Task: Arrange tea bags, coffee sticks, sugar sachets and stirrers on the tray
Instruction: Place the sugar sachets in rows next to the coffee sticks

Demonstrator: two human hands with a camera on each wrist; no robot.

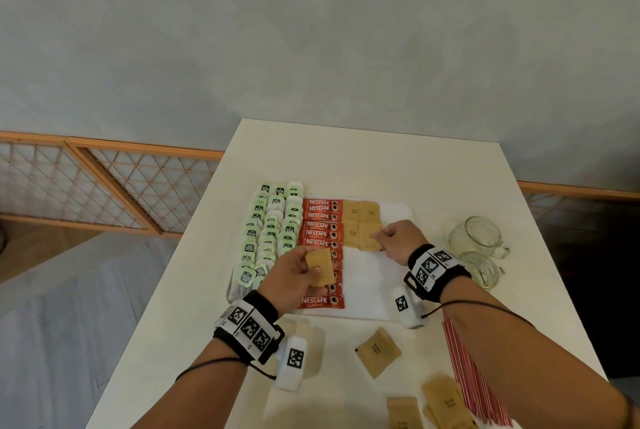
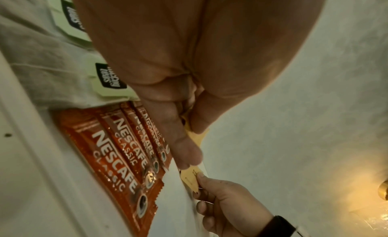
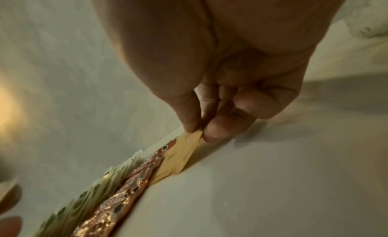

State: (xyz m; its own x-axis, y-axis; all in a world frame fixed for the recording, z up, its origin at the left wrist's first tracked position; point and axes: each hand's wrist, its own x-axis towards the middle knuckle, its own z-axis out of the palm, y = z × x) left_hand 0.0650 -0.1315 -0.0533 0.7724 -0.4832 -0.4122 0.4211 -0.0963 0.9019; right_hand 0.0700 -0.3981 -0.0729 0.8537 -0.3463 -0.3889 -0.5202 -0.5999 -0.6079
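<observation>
A white tray [image 1: 367, 293] holds columns of green tea bags [image 1: 273, 231], red Nescafe coffee sticks [image 1: 320, 234] and brown sugar sachets [image 1: 362, 221]. My left hand [image 1: 294, 278] hovers over the coffee sticks and holds a brown sugar sachet [image 1: 319, 266] between thumb and fingers; that sachet [image 2: 196, 132] shows edge-on in the left wrist view. My right hand [image 1: 398, 238] pinches the right edge of a sugar sachet [image 1: 370, 238] lying on the tray; thumb and finger close on its corner [image 3: 193, 137]. Red stirrers [image 1: 474, 383] lie on the table at the near right.
Several loose sugar sachets [image 1: 378, 352] lie on the white table [image 1: 346, 158] near its front edge. Two glass cups [image 1: 478, 238] stand right of the tray. A wooden lattice railing [image 1: 104, 183] runs behind the table on the left.
</observation>
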